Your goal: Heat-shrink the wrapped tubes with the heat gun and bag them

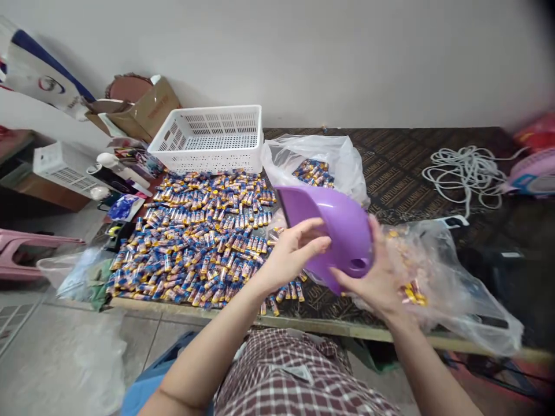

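While right hand (380,277) grips curved purple plastic scoop (347,228) at rear, probably steadying it, left hand (291,249) shows parted fingers, contact unclear. Scoop held above dark patterned surface (396,167), beside spread blue-and-yellow cylinders (208,231).

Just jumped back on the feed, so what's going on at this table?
A person holds a purple scoop over the table. The right hand grips its rear end; the left hand is at its front, though whether it grips is unclear. Small blue-and-yellow tubes lie loose across the left side, in front of a white basket. More sit in a plastic bag behind the scoop, and another bag lies to the right.
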Tool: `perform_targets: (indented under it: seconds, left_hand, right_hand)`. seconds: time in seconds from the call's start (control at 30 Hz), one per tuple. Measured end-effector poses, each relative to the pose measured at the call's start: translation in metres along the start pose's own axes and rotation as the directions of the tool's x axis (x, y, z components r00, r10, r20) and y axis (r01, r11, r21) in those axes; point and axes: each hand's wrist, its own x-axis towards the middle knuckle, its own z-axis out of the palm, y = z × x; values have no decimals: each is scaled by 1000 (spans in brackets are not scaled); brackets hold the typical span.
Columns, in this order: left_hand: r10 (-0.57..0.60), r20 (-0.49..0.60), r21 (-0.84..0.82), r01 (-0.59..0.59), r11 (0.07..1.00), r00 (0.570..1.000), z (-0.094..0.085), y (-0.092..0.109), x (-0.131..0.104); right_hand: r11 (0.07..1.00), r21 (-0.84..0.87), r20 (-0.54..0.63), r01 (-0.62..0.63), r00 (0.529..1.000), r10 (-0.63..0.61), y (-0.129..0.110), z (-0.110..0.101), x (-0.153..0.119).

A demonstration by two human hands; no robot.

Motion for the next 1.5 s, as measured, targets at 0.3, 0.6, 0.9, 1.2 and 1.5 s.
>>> perform_targets:
  seconds: [0.3, 0.6, 0.9, 1.2, 1.5]
  left_hand:
    - [-262, 81, 866, 63, 497, 962, -68, -204, -72]
    - [-147, -130, 980, 150, 132, 981, -36, -272, -21]
    - [-209, -355, 932, 363, -2, 911, -89, -293, 27]
    - [-278, -369, 923, 384, -1, 887, -81, -301, 42]
    - [-229, -356, 894, 401, 198, 906, -50, -319, 53]
  right_hand:
    - [581, -23, -94, -814, 580, 809, 47, -70, -168]
    - [439, 281, 124, -853, 486, 865, 99, 7, -188]
    - [500, 299, 226, -813, 570, 790, 139, 22, -178]
    - [470, 368, 264, -802, 575, 774, 152, 24, -181]
    - [383, 466, 232, -798, 528, 817, 148, 44, -189]
